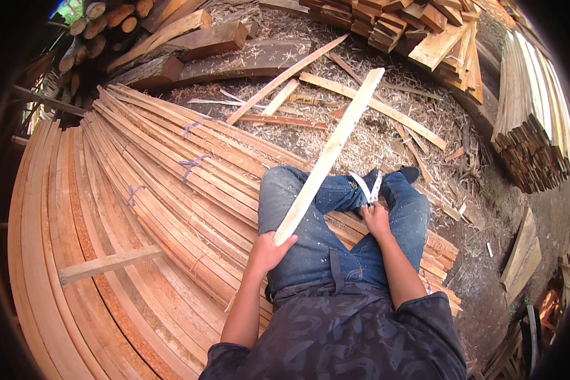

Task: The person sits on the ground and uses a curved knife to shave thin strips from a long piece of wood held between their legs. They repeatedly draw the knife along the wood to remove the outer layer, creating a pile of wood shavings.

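My left hand point(272, 252) is closed round the near end of a long, pale wooden slat point(332, 152). The slat slants up and away over my left thigh, its far end above the shavings-covered ground. In front of my right knee, my right hand point(377, 220) is closed on a small dark piece. Two narrow white strips point(363, 188) spread from it in a V, one of them curved; I cannot tell their exact kind. My legs in blue jeans point(285, 193) are bent, and I sit on long bundled wooden strips point(190, 209).
Purple ties point(193, 166) bind some strips, and a short crosspiece point(111, 263) lies over others at left. Loose slats point(373, 107) lie among shavings ahead. Logs point(95, 28) and thick timbers point(234, 60) are at far left; stacked boards point(532, 120) stand at right.
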The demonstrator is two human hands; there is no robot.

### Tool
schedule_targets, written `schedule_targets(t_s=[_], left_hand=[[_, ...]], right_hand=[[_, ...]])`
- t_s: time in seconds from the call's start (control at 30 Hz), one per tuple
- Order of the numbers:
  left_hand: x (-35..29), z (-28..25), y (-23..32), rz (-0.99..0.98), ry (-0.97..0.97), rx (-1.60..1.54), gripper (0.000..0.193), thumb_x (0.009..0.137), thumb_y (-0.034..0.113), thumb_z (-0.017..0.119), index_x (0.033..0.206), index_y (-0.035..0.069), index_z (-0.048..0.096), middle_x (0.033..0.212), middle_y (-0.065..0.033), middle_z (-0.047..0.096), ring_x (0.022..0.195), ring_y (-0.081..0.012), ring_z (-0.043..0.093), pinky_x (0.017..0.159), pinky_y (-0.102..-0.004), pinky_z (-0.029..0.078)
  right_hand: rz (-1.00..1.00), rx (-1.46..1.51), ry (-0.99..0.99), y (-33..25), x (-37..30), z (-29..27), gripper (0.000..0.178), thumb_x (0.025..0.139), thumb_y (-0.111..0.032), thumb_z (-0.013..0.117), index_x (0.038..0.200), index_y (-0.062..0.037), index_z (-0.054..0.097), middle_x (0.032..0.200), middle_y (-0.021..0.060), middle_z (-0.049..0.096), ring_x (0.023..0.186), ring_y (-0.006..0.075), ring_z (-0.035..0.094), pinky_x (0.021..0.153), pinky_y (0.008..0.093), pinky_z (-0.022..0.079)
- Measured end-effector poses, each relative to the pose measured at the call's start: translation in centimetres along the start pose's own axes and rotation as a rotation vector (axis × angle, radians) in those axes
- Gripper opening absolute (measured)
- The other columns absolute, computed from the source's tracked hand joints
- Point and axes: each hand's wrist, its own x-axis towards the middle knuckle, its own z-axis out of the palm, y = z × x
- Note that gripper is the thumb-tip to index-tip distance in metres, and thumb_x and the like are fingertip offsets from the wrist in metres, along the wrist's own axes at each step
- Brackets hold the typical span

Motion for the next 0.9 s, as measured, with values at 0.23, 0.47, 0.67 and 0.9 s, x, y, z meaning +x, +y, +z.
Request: schedule_targets(t_s=[0.23, 0.47, 0.67, 0.9], left_hand=[[-1.8, 0.7, 0.1, 0.027, 0.181, 0.236, 0.060, 0.083, 0.059, 0.054, 0.094, 0.001, 0.066, 0.083, -0.0262, 0.065, 0.084, -0.0421, 0.063, 0.075, -0.0466, 0.050], [-2.4, 1.5, -3.0, 0.060, 0.258, 0.220, 0.048, 0.092, 0.047, 0.045, 0.089, 0.003, 0.065, 0.077, -0.0242, 0.064, 0.076, -0.0429, 0.062, 0.068, -0.0505, 0.048], [-1.5, 0.8, -2.6, 0.126, 0.384, 0.163, 0.048, 0.093, 0.044, 0.044, 0.074, 0.004, 0.063, 0.071, -0.0236, 0.062, 0.071, -0.0429, 0.061, 0.065, -0.0509, 0.048], [0.1, 1.5, -3.7, 0.044, 0.249, 0.041, 0.049, 0.093, 0.043, 0.044, 0.075, 0.002, 0.063, 0.071, -0.0252, 0.060, 0.075, -0.0444, 0.059, 0.067, -0.0504, 0.046]], right_hand=[[-0.056, 0.066, 0.070, 0.2, -0.4, -1.8, 0.042, 0.090, -0.037, 0.055, 0.096, 0.0042, 0.063, 0.087, 0.0291, 0.064, 0.088, 0.0442, 0.062, 0.076, 0.0473, 0.047], [-0.128, 0.388, 0.125, 2.1, 0.9, -0.6, 0.045, 0.098, -0.032, 0.047, 0.064, -0.0022, 0.050, 0.053, 0.0009, 0.043, 0.047, 0.0097, 0.041, 0.046, 0.0294, 0.035], [-0.254, 0.395, 0.017, -1.5, -1.1, -1.5, 0.045, 0.094, -0.030, 0.054, 0.064, 0.0041, 0.049, 0.051, 0.0092, 0.040, 0.050, 0.0132, 0.041, 0.049, 0.0341, 0.034], [-0.486, -0.169, -0.150, -9.5, -3.8, -2.3, 0.046, 0.087, -0.042, 0.060, 0.066, -0.0009, 0.057, 0.055, 0.0169, 0.056, 0.053, 0.0367, 0.059, 0.051, 0.0447, 0.045]])
